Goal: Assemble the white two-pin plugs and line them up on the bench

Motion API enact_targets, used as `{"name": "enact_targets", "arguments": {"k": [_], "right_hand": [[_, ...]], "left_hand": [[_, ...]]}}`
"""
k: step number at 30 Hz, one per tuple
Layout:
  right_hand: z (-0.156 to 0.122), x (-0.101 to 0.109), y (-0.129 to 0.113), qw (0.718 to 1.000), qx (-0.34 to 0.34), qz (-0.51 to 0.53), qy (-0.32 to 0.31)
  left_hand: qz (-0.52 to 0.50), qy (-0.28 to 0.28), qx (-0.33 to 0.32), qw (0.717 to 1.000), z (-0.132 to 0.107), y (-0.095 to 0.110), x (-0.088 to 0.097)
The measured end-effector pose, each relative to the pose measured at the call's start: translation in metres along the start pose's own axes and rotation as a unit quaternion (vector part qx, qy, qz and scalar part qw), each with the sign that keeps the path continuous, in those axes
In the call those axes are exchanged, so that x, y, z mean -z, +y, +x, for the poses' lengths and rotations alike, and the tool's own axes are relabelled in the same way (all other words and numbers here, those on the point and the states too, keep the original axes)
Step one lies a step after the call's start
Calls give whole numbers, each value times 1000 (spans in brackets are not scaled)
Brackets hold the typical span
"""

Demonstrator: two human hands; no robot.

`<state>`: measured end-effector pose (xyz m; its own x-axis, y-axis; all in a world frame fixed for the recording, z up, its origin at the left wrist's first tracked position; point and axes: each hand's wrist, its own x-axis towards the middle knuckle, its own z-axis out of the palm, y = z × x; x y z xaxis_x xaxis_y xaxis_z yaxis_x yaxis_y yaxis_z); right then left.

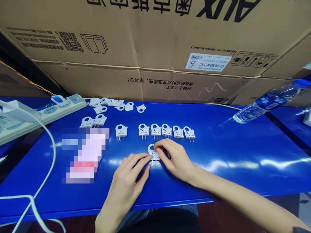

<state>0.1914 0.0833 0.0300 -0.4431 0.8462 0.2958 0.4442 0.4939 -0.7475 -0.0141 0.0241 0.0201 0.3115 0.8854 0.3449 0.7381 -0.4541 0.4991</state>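
A white two-pin plug housing (152,149) with a round hole lies on the blue table before me, its brass pins pointing toward me. My left hand (131,174) steadies its lower left edge with the fingertips. Thumb and forefinger of my right hand (176,157) are pinched together at its upper right side. Something small and dark shows at those fingertips, too small to name. Behind my hands stands a row of similar plug housings (143,130), several with small dark or red bits inside. One more plug housing (121,131) lies left of that row.
More white plug parts (128,106) are scattered at the back left. A pink blurred sheet (91,152) lies on the left, near a power strip (46,113) and a loose white cable (50,161). A water bottle (264,103) leans at right. A large carton (160,48) walls the back.
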Motion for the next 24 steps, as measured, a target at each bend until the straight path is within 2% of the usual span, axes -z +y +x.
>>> {"name": "enact_targets", "arguments": {"k": [5,12,24], "right_hand": [[-1,-2,-1,1000,-28,6,-2],[-1,-4,-2,1000,-5,22,8],[-1,-7,1,999,-26,17,24]], "left_hand": [[-19,3,9,1000,2,-1,0],[-26,-9,20,999,2,0,1],[-33,-17,32,999,2,0,1]]}}
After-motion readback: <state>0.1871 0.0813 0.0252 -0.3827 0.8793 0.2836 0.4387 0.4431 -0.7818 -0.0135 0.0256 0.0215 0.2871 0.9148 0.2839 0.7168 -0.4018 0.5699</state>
